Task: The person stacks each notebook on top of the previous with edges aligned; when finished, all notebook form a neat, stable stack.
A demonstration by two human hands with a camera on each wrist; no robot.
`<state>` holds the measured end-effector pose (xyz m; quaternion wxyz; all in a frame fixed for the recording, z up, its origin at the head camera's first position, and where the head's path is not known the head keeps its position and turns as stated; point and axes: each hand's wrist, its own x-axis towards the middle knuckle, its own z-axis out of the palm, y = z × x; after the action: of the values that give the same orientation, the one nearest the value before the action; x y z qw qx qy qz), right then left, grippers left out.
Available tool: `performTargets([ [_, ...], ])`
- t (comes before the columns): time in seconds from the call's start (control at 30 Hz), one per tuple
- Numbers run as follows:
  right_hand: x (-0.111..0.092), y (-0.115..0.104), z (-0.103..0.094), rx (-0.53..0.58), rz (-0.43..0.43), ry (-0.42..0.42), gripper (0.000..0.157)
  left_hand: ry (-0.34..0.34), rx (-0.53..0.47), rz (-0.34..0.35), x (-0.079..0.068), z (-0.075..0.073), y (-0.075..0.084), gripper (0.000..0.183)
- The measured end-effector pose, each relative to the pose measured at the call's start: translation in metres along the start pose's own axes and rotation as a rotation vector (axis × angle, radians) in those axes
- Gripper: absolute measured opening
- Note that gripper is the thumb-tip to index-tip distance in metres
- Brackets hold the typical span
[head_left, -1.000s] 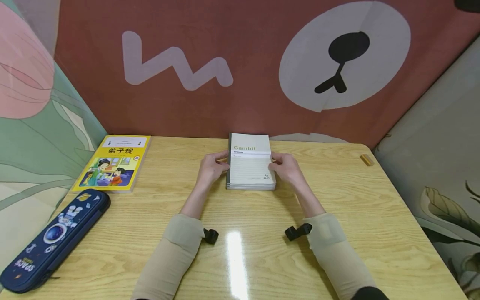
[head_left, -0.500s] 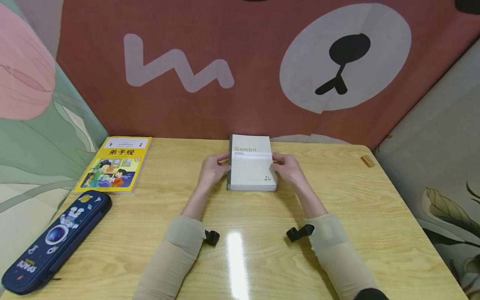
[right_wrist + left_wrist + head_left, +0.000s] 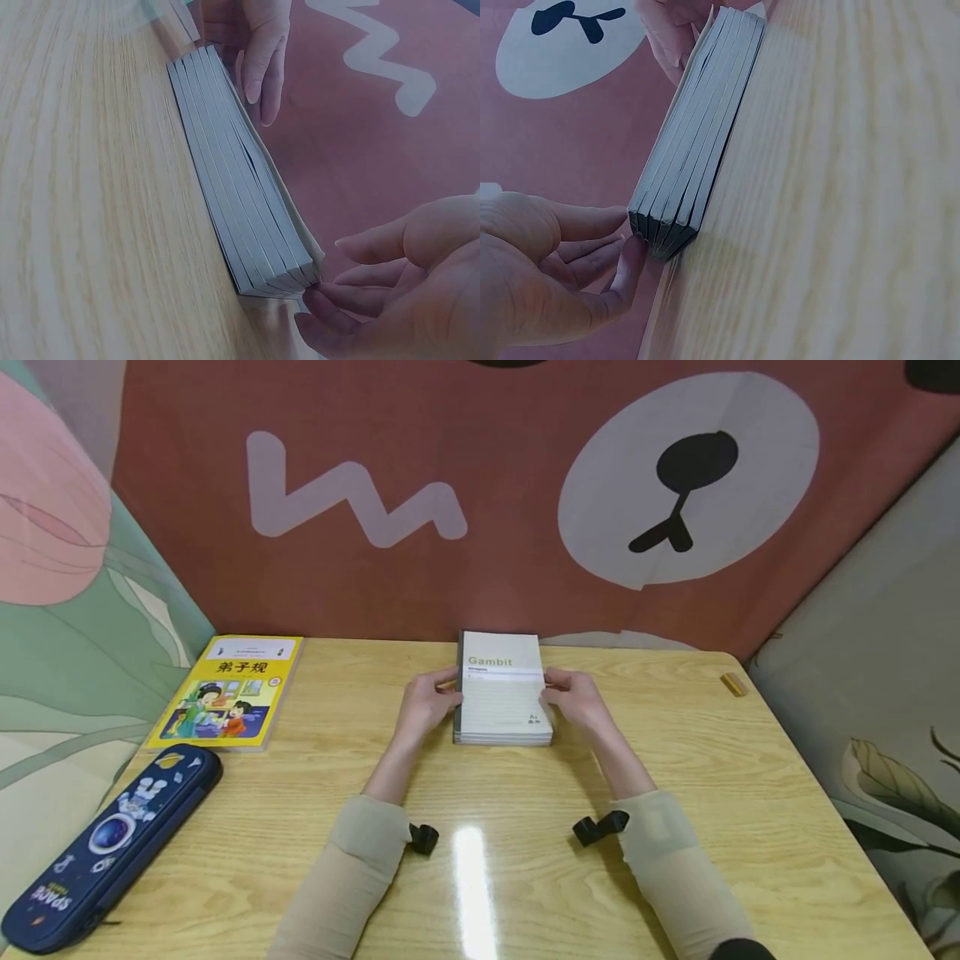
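A neat stack of several notebooks (image 3: 501, 693) lies flat at the back of the table, with "Gambit" on the white top cover. Its dark spines face left. My left hand (image 3: 425, 700) touches the spine side with its fingertips. On the opposite side my right hand (image 3: 576, 697) rests its fingers against the page edges. In the left wrist view the left thumb and fingers (image 3: 630, 262) meet the spine corner. The right wrist view shows the right thumb (image 3: 371, 246) apart from the top cover, other fingertips at the stack's side. The undersides of the notebooks are hidden.
A yellow picture-covered book (image 3: 225, 693) lies at the table's back left. In front of it is a dark blue space-themed pencil case (image 3: 112, 847). A small brownish-yellow object (image 3: 734, 684) sits near the back right corner. A red wall (image 3: 510, 568) stands right behind the table.
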<state>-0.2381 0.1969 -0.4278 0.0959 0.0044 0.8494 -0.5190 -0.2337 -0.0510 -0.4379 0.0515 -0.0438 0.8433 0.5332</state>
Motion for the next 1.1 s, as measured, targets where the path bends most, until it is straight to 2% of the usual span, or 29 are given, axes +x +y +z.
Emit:
performTargets([
  [0.23,0.0013,-0.0011,0.0023,-0.001,-0.001,0.002,0.055,-0.017,-0.025,-0.033,0.0004,-0.0003,0.0012,0.049],
  [0.67,0.0020,-0.0009,0.0046,-0.004,0.008,-0.010,0.057,-0.033,-0.036,-0.029,0.0005,-0.0015,0.0017,0.047],
  [1.1,0.0033,-0.0029,0.0038,-0.037,0.024,-0.022,0.060,-0.064,-0.037,-0.055,0.0036,-0.0033,0.0039,0.049],
])
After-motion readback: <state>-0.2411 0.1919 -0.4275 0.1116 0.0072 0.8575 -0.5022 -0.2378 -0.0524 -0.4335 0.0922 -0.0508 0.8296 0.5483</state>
